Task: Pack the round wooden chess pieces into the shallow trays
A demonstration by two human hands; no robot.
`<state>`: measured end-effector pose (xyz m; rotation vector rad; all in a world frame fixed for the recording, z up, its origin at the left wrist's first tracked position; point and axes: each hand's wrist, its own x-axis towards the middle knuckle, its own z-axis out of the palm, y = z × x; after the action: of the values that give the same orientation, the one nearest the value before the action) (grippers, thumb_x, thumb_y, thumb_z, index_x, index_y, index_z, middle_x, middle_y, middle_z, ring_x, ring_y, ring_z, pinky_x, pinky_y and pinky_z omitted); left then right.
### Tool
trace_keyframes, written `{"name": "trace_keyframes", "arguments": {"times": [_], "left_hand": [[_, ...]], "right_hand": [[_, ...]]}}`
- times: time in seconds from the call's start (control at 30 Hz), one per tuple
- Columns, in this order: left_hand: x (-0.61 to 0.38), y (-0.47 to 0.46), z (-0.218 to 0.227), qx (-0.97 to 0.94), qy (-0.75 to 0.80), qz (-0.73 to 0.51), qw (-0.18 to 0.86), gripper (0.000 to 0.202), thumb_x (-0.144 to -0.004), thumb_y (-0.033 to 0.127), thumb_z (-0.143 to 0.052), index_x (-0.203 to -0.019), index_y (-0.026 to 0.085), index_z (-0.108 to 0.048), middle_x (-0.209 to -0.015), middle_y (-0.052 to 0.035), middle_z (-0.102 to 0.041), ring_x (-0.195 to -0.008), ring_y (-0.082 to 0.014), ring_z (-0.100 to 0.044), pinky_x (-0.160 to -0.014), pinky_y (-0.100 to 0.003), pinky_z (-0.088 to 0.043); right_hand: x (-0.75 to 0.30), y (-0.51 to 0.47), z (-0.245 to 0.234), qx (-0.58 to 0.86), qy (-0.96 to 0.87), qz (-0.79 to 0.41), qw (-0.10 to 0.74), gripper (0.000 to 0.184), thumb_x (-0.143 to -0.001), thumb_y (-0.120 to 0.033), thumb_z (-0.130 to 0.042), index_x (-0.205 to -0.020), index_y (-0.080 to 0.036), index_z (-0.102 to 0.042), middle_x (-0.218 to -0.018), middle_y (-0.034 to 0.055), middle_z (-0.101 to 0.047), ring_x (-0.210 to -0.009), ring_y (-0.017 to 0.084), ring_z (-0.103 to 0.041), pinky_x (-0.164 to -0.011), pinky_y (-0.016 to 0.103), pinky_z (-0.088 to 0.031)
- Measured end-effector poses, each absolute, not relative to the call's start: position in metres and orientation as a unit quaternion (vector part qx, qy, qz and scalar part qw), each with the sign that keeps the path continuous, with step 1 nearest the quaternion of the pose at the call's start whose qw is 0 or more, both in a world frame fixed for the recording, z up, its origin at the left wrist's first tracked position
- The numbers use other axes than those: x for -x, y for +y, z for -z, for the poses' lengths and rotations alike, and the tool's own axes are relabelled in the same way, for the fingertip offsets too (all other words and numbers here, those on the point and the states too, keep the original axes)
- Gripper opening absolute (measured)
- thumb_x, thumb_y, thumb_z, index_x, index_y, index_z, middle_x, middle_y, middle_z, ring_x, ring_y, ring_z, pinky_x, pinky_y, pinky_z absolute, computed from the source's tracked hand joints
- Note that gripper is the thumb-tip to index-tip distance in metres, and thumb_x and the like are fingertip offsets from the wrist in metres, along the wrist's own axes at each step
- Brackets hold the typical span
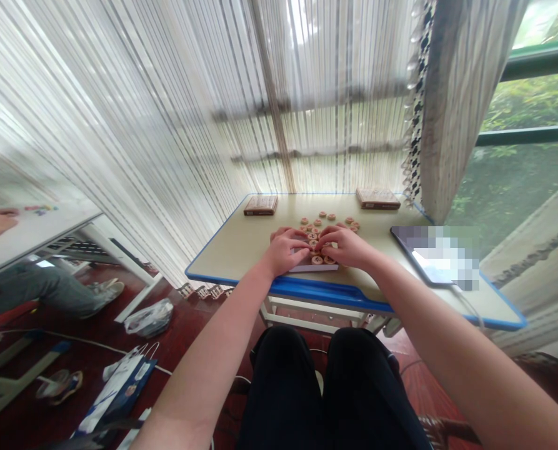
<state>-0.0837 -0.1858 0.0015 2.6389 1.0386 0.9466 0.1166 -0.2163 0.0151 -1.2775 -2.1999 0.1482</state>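
Observation:
Round wooden xiangqi pieces with dark characters lie close together in a shallow tray with a pale front edge, near the table's front. My left hand comes over the tray from the left, thumb and fingers closed at the pieces. From the right, my right hand pinches at pieces beside it, fingers curled. The fingers partly hide which pieces they touch. Behind the hands, more loose xiangqi pieces are scattered on the tabletop.
The blue-edged table bears a small box at back left, another box at back right, and a tablet with a cable at right. String curtains hang behind. At far left, another person's hand rests on a white table.

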Motion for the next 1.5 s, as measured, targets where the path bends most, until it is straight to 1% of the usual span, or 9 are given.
{"name": "trace_keyframes", "arguments": {"times": [0.1, 0.27, 0.47, 0.63, 0.8, 0.93, 1.1, 1.3, 1.5], "left_hand": [[0.0839, -0.1874, -0.003, -0.872, 0.362, -0.324, 0.068, 0.021, -0.079, 0.035, -0.055, -0.09, 0.028, -0.072, -0.111, 0.0001, -0.061, -0.111, -0.0213, -0.044, -0.101, -0.038, -0.03], [0.0846, -0.1877, -0.0034, -0.885, 0.343, -0.305, 0.074, 0.022, -0.08, 0.037, -0.053, -0.082, 0.027, -0.073, -0.11, 0.0004, -0.061, -0.11, -0.0212, -0.044, -0.101, -0.038, -0.03], [0.0843, -0.1858, -0.0023, -0.888, 0.334, -0.304, 0.084, 0.024, -0.083, 0.035, -0.05, -0.09, 0.029, -0.072, -0.11, 0.0005, -0.061, -0.11, -0.0205, -0.044, -0.101, -0.037, -0.03], [0.0836, -0.1848, -0.0024, -0.89, 0.336, -0.294, 0.088, 0.024, -0.082, 0.035, -0.051, -0.088, 0.028, -0.072, -0.108, -0.0002, -0.062, -0.11, -0.0212, -0.045, -0.101, -0.038, -0.03], [0.0843, -0.184, -0.0023, -0.884, 0.341, -0.307, 0.089, 0.025, -0.083, 0.034, -0.05, -0.094, 0.028, -0.071, -0.11, -0.0003, -0.061, -0.11, -0.0206, -0.045, -0.101, -0.038, -0.031], [0.0844, -0.1822, -0.0008, -0.89, 0.33, -0.301, 0.092, 0.023, -0.082, 0.035, -0.051, -0.089, 0.028, -0.072, -0.109, -0.0003, -0.062, -0.11, -0.021, -0.046, -0.101, -0.038, -0.032], [0.0835, -0.1804, 0.0008, -0.889, 0.327, -0.307, 0.089, 0.024, -0.083, 0.035, -0.05, -0.088, 0.029, -0.072, -0.108, 0.0002, -0.062, -0.11, -0.0208, -0.046, -0.101, -0.038, -0.032], [0.0842, -0.1826, -0.0008, -0.881, 0.329, -0.325, 0.097, 0.023, -0.082, 0.033, -0.051, -0.088, 0.026, -0.072, -0.108, -0.0008, -0.063, -0.108, -0.0203, -0.049, -0.101, -0.038, -0.034], [0.0845, -0.1819, -0.0006, -0.882, 0.327, -0.323, 0.104, 0.021, -0.08, 0.033, -0.053, -0.084, 0.025, -0.073, -0.107, -0.0016, -0.063, -0.107, -0.021, -0.049, -0.1, -0.038, -0.035]], "right_hand": [[-0.1176, -0.2152, -0.0134, 0.48, -0.826, -0.054, 0.289, 0.023, -0.071, -0.016, -0.054, -0.078, -0.025, -0.074, -0.091, 0.0025, -0.064, -0.089, 0.02, -0.053, -0.087, 0.034, -0.038], [-0.1188, -0.2154, -0.0126, 0.478, -0.824, -0.065, 0.297, 0.022, -0.071, -0.016, -0.055, -0.075, -0.025, -0.074, -0.09, 0.0022, -0.064, -0.09, 0.02, -0.053, -0.089, 0.034, -0.036], [-0.1192, -0.2156, -0.0125, 0.476, -0.823, -0.07, 0.301, 0.022, -0.071, -0.016, -0.055, -0.076, -0.026, -0.074, -0.089, 0.0017, -0.064, -0.088, 0.019, -0.053, -0.089, 0.035, -0.035], [-0.1196, -0.2153, -0.0127, 0.478, -0.821, -0.081, 0.303, 0.022, -0.071, -0.016, -0.055, -0.075, -0.026, -0.074, -0.09, 0.0018, -0.064, -0.09, 0.02, -0.053, -0.088, 0.034, -0.036], [-0.1204, -0.2148, -0.012, 0.493, -0.813, -0.07, 0.303, 0.022, -0.071, -0.017, -0.055, -0.075, -0.026, -0.074, -0.089, 0.0021, -0.064, -0.09, 0.02, -0.053, -0.089, 0.034, -0.036], [-0.1198, -0.2157, -0.0128, 0.479, -0.822, -0.067, 0.3, 0.022, -0.071, -0.017, -0.055, -0.074, -0.026, -0.074, -0.088, 0.0017, -0.065, -0.088, 0.019, -0.054, -0.088, 0.034, -0.036], [-0.1192, -0.2178, -0.0146, 0.479, -0.823, -0.075, 0.295, 0.023, -0.072, -0.016, -0.053, -0.075, -0.026, -0.074, -0.089, 0.0014, -0.064, -0.087, 0.018, -0.054, -0.089, 0.034, -0.036], [-0.1226, -0.2174, -0.0127, 0.483, -0.816, -0.071, 0.31, 0.022, -0.07, -0.015, -0.055, -0.076, -0.026, -0.073, -0.089, 0.0017, -0.063, -0.09, 0.019, -0.053, -0.089, 0.034, -0.036], [-0.1246, -0.217, -0.0111, 0.483, -0.819, -0.066, 0.303, 0.021, -0.071, -0.017, -0.056, -0.074, -0.027, -0.073, -0.089, 0.002, -0.063, -0.09, 0.02, -0.053, -0.088, 0.035, -0.037]]}}
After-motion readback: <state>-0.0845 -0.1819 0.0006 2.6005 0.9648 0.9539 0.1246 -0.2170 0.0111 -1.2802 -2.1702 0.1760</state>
